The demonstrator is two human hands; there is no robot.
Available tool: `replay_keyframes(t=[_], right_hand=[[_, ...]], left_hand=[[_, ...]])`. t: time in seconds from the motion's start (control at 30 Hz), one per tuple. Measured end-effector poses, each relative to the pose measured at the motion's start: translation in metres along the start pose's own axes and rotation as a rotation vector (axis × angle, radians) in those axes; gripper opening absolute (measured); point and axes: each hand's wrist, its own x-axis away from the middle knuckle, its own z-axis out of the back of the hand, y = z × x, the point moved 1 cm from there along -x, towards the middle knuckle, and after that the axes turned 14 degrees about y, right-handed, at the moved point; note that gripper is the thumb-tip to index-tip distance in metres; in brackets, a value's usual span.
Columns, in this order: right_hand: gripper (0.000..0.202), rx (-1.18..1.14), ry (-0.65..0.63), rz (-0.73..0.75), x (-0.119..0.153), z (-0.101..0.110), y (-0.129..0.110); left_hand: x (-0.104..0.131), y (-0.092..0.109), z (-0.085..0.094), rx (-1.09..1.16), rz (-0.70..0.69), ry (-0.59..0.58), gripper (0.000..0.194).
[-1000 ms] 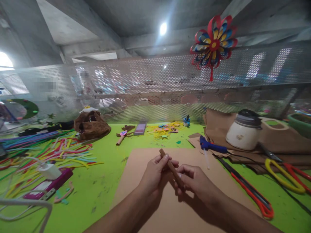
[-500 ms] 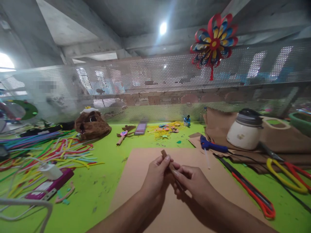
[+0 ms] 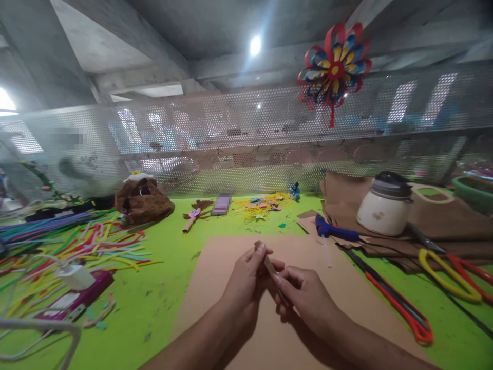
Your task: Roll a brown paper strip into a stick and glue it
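Note:
A narrow brown paper strip [image 3: 270, 268] slants between both hands, above a tan sheet [image 3: 215, 267] lying on the green table. My left hand [image 3: 246, 275] pinches its upper end between thumb and fingers. Lower down, my right hand [image 3: 302, 288] is closed on the strip, with the thumb on top. The fingertips of both hands are near each other, and part of the strip is hidden behind them.
Right of the sheet are a blue glue gun [image 3: 337, 229], a red-handled cutter [image 3: 400, 303], scissors [image 3: 449, 272] and a white jar [image 3: 385, 210] on brown material. Pipe cleaners [image 3: 111, 241], a purple power strip [image 3: 79, 298] and a brown pouch [image 3: 144, 200] are at left.
The view has shifted slightly. Less of the strip's upper end shows above my left thumb. Both hands keep hold of the strip.

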Motion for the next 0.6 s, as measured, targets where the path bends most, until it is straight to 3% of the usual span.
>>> replay_keyframes(t=[0.1, 0.2, 0.37, 0.6], right_hand=[[0.049, -0.027, 0.008, -0.019, -0.001, 0.003, -0.005], [0.051, -0.034, 0.011, -0.045, -0.001, 0.005, -0.010], [0.051, -0.034, -0.018, -0.062, 0.000, 0.004, -0.010], [0.050, -0.004, -0.060, -0.030, 0.001, 0.004, -0.001]], left_hand=[[0.003, 0.001, 0.000, 0.040, 0.059, -0.099, 0.038], [0.004, -0.001, 0.000, 0.053, 0.074, -0.122, 0.043], [-0.001, -0.006, -0.002, 0.028, -0.009, -0.123, 0.024], [-0.007, 0.003, 0.003, -0.037, -0.066, 0.049, 0.025]])
